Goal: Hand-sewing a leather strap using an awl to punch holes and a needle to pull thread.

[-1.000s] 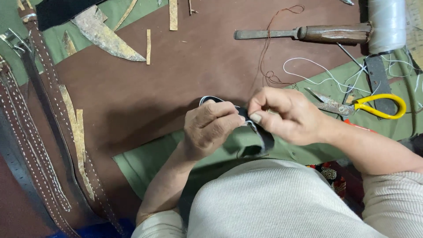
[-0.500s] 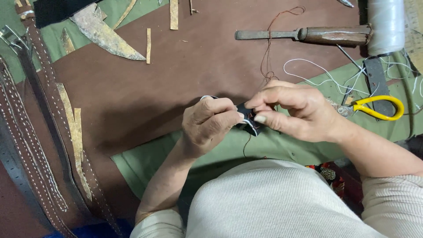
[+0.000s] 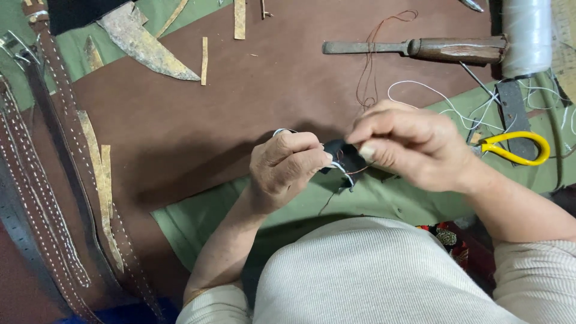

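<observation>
1. My left hand [image 3: 287, 168] pinches a small black leather piece [image 3: 343, 157] over the near green cloth [image 3: 198, 222].
2. My right hand [image 3: 408, 147] pinches thread [image 3: 355, 170] at it; I judge I'm mid-stitch and must pull evenly.
3. Far right lie yellow-handled scissors [image 3: 517, 150].

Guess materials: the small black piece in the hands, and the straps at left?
Small black piece: likely leather, matte, bends between both hands' fingers. Stitched straps: brown leather by the look, dull, with pale stitch rows along the edges.

Work surface is a brown leather sheet [image 3: 240, 120] over green cloth [image 3: 198, 228]. Stitched straps [image 3: 54, 198] lie at nine o'clock. Lighting even.
</observation>
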